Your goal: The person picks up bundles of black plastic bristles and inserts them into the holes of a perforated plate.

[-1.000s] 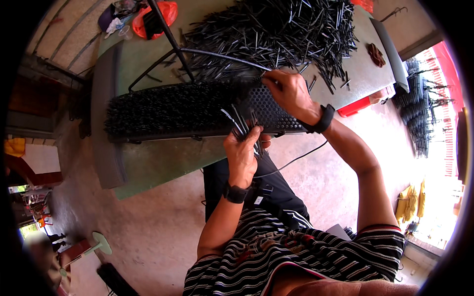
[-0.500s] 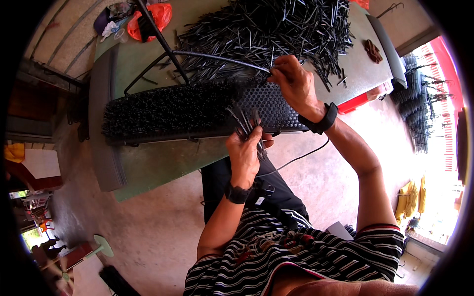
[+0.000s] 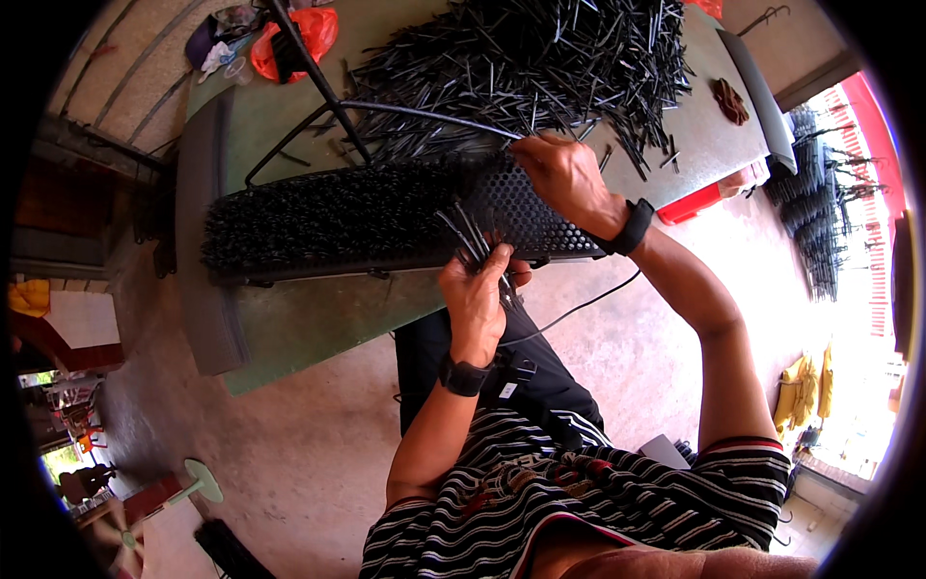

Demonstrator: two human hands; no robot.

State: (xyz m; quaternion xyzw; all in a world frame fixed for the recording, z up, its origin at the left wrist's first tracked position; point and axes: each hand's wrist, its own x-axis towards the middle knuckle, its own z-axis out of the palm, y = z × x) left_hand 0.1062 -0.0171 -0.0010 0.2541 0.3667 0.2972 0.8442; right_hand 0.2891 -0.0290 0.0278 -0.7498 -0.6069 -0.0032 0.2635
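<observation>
A pale concrete floor (image 3: 280, 434) takes up the broadest area, and over it stands a green tabletop (image 3: 309, 318), its curved left edge dark grey. Across the far part of the tabletop spreads a large heap of loose black bristle strips (image 3: 540, 68), with a few stray pieces scattered at its right fringe. In front of the heap, along the near side of the tabletop, lies a long black perforated brush panel (image 3: 531, 207); dense black bristles (image 3: 328, 217) cover its left and middle part, while rows of round holes show bare toward the right end. A black metal rod frame (image 3: 338, 101) rises behind the panel.

The right hand (image 3: 571, 176) is at the far edge of the bare section, its fingers curled in toward the thumb; whether it pinches a strip cannot be told. The left hand (image 3: 473, 299), just in front of the panel's near edge, grasps a small bundle of black strips (image 3: 466, 232) between thumb and fingers, their ends fanning up before the holes. At the far left of the tabletop sits a red-orange plastic bag (image 3: 311, 39). Each wrist wears a black band (image 3: 633, 228). A small brown bundle (image 3: 729, 101) lies right of the heap.
</observation>
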